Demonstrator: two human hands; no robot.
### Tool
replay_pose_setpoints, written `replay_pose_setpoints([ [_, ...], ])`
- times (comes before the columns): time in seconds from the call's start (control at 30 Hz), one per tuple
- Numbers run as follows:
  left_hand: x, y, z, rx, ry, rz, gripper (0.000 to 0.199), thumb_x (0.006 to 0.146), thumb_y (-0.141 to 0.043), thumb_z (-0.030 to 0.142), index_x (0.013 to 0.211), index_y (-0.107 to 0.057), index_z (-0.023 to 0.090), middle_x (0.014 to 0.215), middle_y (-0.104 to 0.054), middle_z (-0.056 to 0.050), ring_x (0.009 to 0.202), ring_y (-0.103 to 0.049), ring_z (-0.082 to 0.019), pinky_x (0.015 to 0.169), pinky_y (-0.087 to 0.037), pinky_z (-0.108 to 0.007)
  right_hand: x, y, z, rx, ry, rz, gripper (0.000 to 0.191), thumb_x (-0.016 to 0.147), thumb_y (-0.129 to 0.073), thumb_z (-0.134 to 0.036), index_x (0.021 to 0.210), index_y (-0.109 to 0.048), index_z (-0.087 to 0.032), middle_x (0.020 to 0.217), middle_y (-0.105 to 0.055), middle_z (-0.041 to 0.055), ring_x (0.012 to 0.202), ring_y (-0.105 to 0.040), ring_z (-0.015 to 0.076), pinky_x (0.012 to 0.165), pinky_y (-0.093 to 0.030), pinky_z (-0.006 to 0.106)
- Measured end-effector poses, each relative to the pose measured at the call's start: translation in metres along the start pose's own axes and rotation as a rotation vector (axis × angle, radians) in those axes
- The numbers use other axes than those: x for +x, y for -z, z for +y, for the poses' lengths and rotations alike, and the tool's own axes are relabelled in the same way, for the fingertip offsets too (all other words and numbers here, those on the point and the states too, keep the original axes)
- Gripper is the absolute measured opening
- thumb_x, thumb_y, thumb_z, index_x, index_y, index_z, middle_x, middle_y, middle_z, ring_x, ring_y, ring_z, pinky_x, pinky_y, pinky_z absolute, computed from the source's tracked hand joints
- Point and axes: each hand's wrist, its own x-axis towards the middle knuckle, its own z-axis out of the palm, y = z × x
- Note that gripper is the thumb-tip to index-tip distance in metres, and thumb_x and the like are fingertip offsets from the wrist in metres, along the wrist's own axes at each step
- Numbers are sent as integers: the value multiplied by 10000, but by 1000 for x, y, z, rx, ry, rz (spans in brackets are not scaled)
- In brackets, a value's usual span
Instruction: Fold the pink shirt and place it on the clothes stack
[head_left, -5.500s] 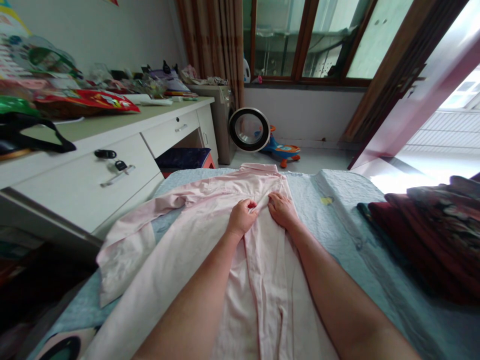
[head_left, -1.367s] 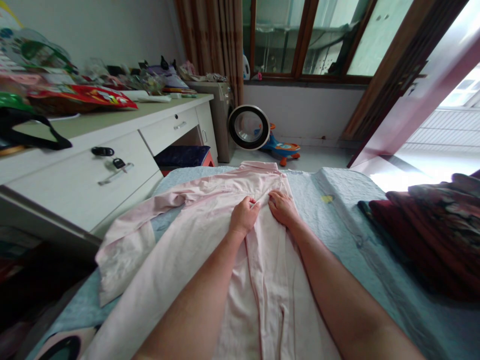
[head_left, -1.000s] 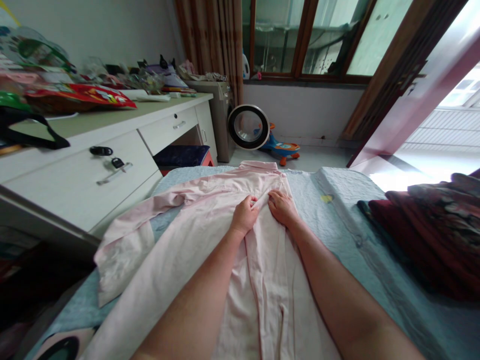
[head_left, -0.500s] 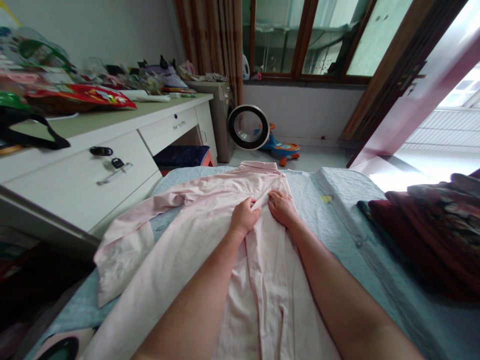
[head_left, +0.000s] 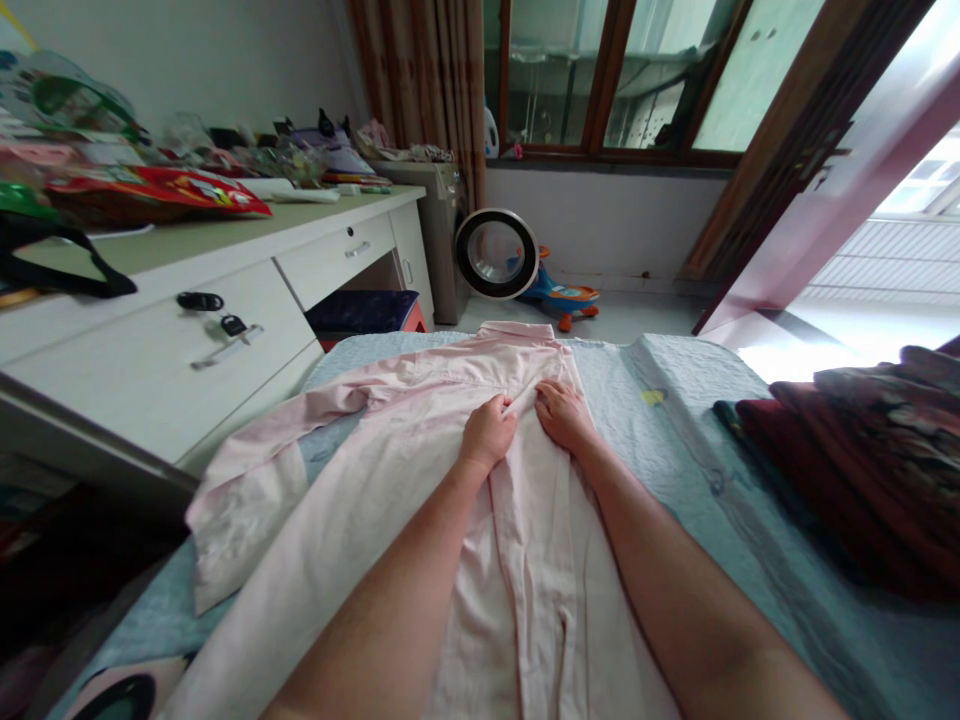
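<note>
A pale pink long-sleeved shirt [head_left: 390,480] lies spread on a light blue quilted bed cover [head_left: 660,440], its collar at the far end. One sleeve stretches out to the left, and the right side is folded inward in a long strip. My left hand [head_left: 489,432] is closed, pinching the cloth near the middle of the upper part. Just right of it, my right hand [head_left: 562,412] rests palm down with its fingers bent onto the folded side, gripping the cloth. A small gap with a crease of fabric separates the hands.
Folded dark red and patterned cloths [head_left: 862,480] are stacked at the right. Left of the bed stands a white desk [head_left: 247,320] loaded with bags and clutter. Beyond are a washing machine with its round door [head_left: 497,254] open and a blue and orange ride-on toy [head_left: 562,295].
My left hand has shifted very slightly left on the cloth. The right hand and the shirt look almost the same.
</note>
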Motion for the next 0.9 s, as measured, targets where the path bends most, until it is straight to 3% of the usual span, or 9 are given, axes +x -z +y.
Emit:
replay_pose_setpoints([
  [0.3, -1, 0, -2, 73, -36, -19, 241, 858, -580, 178, 1081, -644, 241, 1072, -738, -40, 969, -678, -207, 806, -450, -264, 1, -1, 1, 6, 0, -1, 340, 918, -469, -245, 1220, -610, -183, 1370, -576, 108, 1265, -511, 245, 1066, -375, 399],
  [0.9, -6, 1, 0, 306, -7, 27, 190, 879, -569, 307, 1025, -671, 241, 963, -743, -75, 910, -685, -240, 751, -449, -293, 1, -2, 2, 13, -1, 2, 341, 910, -478, -250, 1212, -620, -183, 1359, -586, 104, 1256, -518, 250, 1069, -375, 396],
])
